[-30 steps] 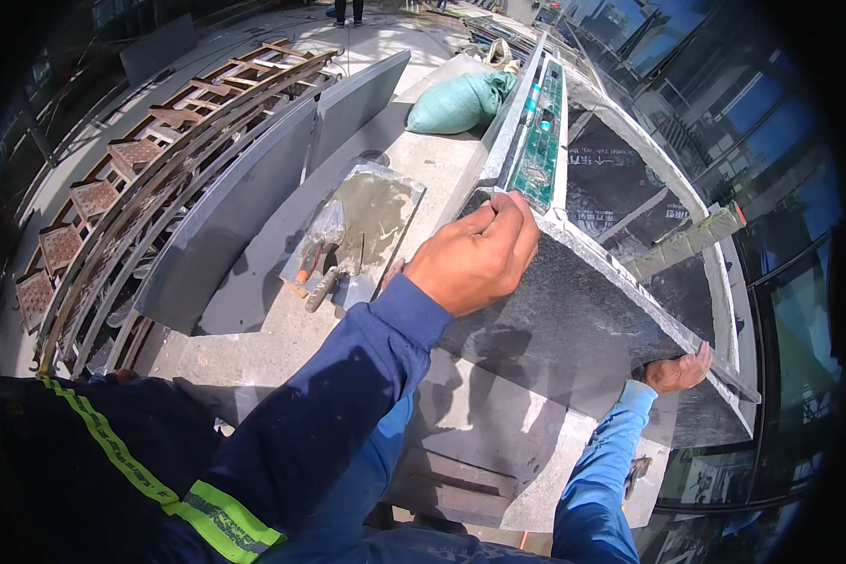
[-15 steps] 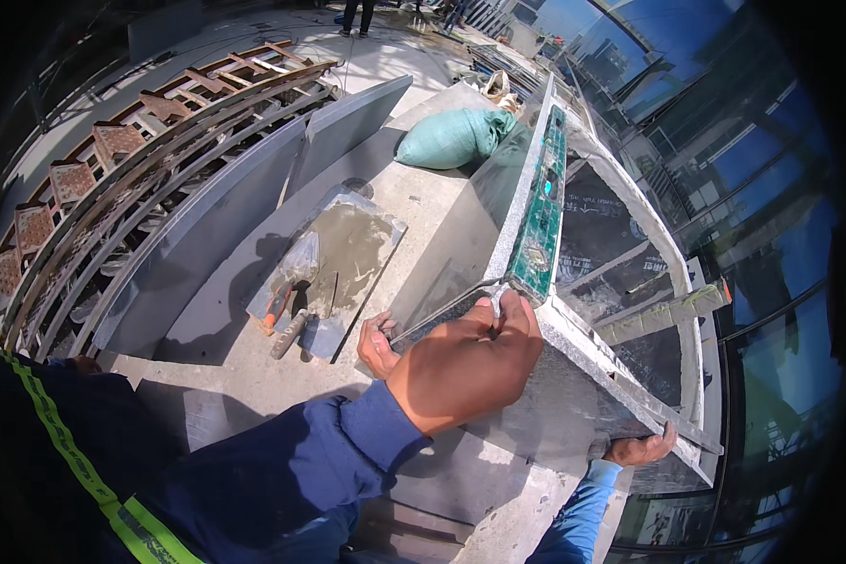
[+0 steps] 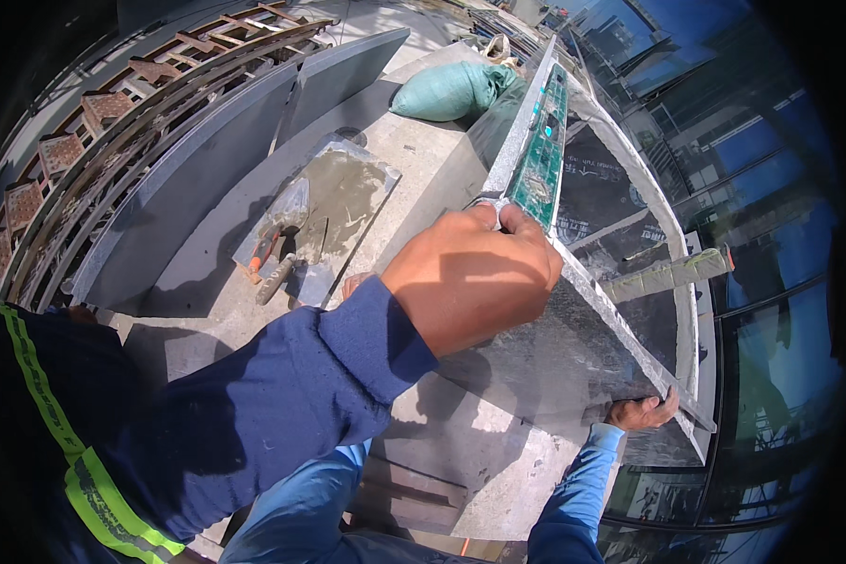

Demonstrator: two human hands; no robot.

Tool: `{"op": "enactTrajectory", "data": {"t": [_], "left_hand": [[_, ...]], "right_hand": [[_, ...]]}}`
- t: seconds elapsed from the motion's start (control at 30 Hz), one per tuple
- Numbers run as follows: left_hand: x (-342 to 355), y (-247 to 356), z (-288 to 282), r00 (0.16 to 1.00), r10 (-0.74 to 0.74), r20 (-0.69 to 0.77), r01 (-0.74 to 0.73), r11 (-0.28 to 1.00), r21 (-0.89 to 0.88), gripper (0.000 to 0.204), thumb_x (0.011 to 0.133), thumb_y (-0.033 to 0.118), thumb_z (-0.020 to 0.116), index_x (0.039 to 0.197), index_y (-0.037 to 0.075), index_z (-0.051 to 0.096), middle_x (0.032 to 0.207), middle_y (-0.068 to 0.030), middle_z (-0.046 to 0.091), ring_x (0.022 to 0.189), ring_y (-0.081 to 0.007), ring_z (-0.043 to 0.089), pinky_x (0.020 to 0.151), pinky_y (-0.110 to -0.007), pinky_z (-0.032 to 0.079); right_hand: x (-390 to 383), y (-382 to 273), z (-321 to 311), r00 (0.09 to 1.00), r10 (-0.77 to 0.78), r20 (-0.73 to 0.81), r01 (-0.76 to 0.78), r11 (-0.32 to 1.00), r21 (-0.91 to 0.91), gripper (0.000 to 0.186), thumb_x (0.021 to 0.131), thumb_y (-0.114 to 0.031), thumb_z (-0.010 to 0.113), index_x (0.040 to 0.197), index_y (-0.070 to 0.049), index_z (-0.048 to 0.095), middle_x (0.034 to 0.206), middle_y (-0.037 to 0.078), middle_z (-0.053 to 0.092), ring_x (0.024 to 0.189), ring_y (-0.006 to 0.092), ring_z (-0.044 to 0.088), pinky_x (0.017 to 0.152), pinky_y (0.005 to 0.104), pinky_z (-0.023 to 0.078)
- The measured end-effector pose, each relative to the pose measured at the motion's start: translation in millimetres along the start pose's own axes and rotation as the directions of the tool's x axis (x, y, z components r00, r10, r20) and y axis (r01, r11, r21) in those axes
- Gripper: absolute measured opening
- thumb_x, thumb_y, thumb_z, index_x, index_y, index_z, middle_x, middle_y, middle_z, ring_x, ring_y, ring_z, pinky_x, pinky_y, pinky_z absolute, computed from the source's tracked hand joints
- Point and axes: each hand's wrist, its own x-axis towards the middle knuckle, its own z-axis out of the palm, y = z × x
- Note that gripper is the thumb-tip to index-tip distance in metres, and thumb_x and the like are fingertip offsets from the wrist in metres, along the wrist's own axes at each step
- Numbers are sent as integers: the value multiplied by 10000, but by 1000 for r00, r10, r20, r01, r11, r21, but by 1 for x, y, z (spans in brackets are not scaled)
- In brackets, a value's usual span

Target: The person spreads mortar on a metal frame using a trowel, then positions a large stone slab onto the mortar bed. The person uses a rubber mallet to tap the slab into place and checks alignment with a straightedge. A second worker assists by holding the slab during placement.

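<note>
A grey stone slab (image 3: pixel 573 348) stands on edge on a concrete ledge, with a green spirit level (image 3: pixel 540 160) lying along its top edge. My right hand (image 3: pixel 644 411), in a light blue sleeve, grips the slab's near lower end. Only the fingertips of my left hand (image 3: pixel 352 282) show, against the slab's near face. The rest is hidden under a co-worker's dark blue sleeve. That co-worker, in a hi-vis vest, has a hand (image 3: pixel 470 282) clamped on the slab's top edge at the level's near end.
A mortar board (image 3: pixel 348 188) with wet mortar and trowels (image 3: pixel 273 258) lies on the concrete. Behind it is a green sack (image 3: pixel 451 89). Grey slabs (image 3: pixel 188 188) lean at the left beside wooden frames (image 3: pixel 66 141). A glass facade (image 3: pixel 771 235) drops away on the right.
The view has closed in on the slab. The co-worker's hand stays on the top edge. My left fingers, plainer half a second ago, are now mostly covered by that sleeve.
</note>
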Motion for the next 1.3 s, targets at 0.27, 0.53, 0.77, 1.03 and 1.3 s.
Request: {"op": "enactTrajectory", "data": {"t": [0.27,0.53,0.77,1.03,1.3], "left_hand": [[-134,119,136,385,-731,-564,588,665,-460,487,997,293,468,1344,-48,441,1376,-254,453,1295,-321,462,1089,-407,354],[-144,172,318,-60,-966,-251,667,148,-730,782,957,408,445,1513,-91,216,1581,-327,164,1468,-489,158,1192,-567,117],[-150,194,307,-13,-989,-146,625,106,-774,747,976,452,390,1532,-25,242,1591,-286,200,1474,-468,178,1187,-589,90],[-152,149,330,7,-935,-354,655,271,-705,707,972,454,382,1520,18,290,1564,-290,269,1466,-472,215,1165,-647,89],[-164,145,329,14,-928,-372,622,299,-724,724,946,462,425,1502,16,298,1484,-321,342,1376,-515,310,1121,-654,184]], "right_hand": [[-8,7,0,998,-31,-53,26,994,-103,584,1044,-476,304,1210,-16,622,1175,188,635,1100,388,567,971,526,404],[-8,3,-1,997,30,-74,-37,995,-97,586,1043,-489,313,1204,-38,651,1169,156,659,1068,364,590,955,493,432],[-6,23,6,1000,3,-31,-7,992,-128,610,1050,-513,276,1213,-63,653,1205,142,657,1138,345,589,1000,488,427],[-20,35,16,1000,20,16,-18,996,-92,649,1044,-515,276,1228,10,611,1159,185,636,1108,360,573,995,488,419],[-9,30,7,962,187,197,-232,945,233,674,1016,-559,335,1275,16,572,1230,200,583,1140,356,559,990,483,438]]}}
